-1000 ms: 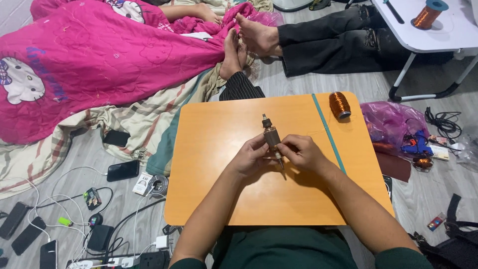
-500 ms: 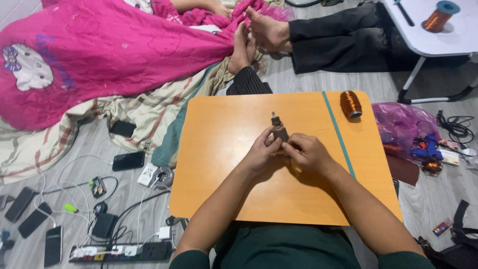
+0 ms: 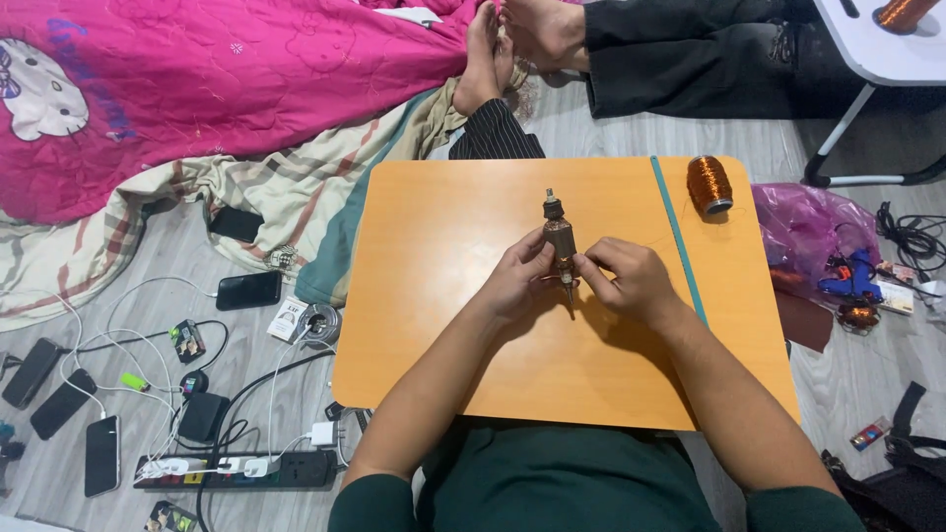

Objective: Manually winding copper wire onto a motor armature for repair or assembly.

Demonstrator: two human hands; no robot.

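I have both hands over the middle of the orange table (image 3: pixel 443 345). My left hand (image 3: pixel 514 281) and right hand (image 3: pixel 626 281) pinch the lower end of a small motor armature (image 3: pixel 561 239) between fingertips, narrow grips, its shaft pointing toward the far edge. I judge the hold is light and low on the part, so the heavier top could tip or twist out and drop on the table. A fine copper wire seems to run toward the copper spool (image 3: pixel 709 184) near the far right corner, beside a teal strip (image 3: pixel 678 236); a sharp tug could snap it or roll the spool off the edge. Beyond the far edge lie a person's bare feet (image 3: pixel 522 39) and a pink blanket (image 3: pixel 217 89).
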